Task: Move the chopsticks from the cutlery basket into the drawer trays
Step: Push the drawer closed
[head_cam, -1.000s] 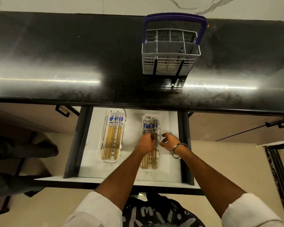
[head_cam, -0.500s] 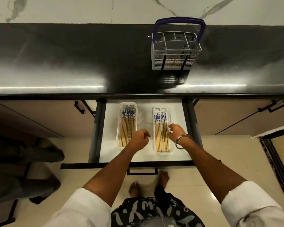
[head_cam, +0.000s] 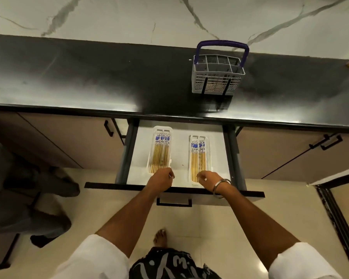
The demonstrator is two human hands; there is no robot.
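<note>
Just beyond my left hand (head_cam: 163,176) and right hand (head_cam: 207,177), both loosely curled and empty, the chopsticks (head_cam: 198,158) lie in the two drawer trays (head_cam: 208,154), so I judge a careless knuckle could nudge them crooked.

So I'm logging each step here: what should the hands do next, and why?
Probably push the drawer shut. Both trays hold rows of chopsticks, the left hand and right hand hold nothing near the front edge, and no chopstick shows above the cutlery basket.
</note>
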